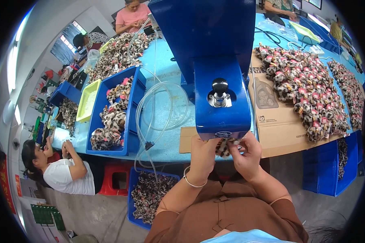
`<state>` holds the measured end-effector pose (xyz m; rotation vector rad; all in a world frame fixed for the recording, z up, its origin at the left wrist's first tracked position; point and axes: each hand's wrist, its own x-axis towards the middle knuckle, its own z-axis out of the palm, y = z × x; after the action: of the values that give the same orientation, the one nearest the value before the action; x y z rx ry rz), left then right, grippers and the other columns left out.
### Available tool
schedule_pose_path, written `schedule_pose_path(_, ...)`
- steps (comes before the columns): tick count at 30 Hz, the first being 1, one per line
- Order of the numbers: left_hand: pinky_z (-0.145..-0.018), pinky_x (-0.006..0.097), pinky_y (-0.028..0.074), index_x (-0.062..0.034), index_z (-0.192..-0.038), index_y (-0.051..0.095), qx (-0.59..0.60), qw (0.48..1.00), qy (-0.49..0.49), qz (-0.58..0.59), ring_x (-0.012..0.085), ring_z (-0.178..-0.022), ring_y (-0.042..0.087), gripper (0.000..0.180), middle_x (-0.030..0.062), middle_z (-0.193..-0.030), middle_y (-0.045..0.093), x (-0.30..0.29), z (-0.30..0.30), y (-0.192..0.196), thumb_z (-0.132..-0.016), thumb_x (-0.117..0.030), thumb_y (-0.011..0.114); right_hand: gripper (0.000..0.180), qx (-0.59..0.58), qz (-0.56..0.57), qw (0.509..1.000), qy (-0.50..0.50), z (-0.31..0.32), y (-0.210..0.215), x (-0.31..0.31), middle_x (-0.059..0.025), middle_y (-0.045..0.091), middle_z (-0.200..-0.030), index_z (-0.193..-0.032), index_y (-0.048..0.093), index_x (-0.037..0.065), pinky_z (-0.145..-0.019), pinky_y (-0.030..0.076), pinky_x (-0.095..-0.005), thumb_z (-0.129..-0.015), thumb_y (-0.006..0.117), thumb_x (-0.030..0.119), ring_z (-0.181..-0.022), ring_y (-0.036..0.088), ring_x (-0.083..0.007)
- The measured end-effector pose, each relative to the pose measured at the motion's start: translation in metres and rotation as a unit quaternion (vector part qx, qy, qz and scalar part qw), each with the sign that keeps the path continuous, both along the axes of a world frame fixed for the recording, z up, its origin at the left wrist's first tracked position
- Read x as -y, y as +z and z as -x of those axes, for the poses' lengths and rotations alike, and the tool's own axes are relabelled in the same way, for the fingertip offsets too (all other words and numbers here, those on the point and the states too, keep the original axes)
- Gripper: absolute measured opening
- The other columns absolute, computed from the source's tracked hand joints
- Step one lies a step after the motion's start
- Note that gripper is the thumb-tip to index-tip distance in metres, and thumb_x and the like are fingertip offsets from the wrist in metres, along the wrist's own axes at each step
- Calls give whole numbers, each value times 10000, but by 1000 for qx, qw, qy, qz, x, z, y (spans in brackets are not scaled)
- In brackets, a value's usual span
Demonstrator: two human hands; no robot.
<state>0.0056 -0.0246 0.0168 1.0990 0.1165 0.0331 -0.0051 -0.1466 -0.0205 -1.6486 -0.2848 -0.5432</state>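
A blue bench machine with a round black knob on top rises right in front of me. Just below its front edge, my left hand and my right hand are closed on one small leopard-print plush piece. My right thumb and fingers pinch its right side. The machine's head covers the fingertips of my left hand and part of the plush. A metal bangle circles my left wrist.
Rows of plush pieces lie on cardboard to the right. Left stands a blue crate of plush, beside coiled clear tubing. Another blue bin of plush sits below. A person in white sits at far left.
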Motion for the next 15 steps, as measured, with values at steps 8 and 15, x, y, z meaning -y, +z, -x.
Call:
schedule_pose_path(8, -575, 223, 469, 5, -889, 646, -5, 997, 17, 82, 101, -679, 615, 71, 57, -831, 663, -4, 4, -6, -843, -18, 596, 220, 12, 27, 1000, 10, -6, 4, -5, -123, 543, -748, -869, 574, -8, -518, 453, -291, -683, 679, -62, -605, 562, -233)
schedule_pose_path(15, -639, 246, 482, -10, -859, 612, -60, 995, 37, 77, 117, -729, 618, 52, 59, -833, 651, -5, 14, -6, -850, -11, 561, 228, 24, 46, 999, 12, 0, 2, -5, -140, 555, -769, -843, 549, -7, -545, 453, -339, -668, 687, -51, -653, 575, -287)
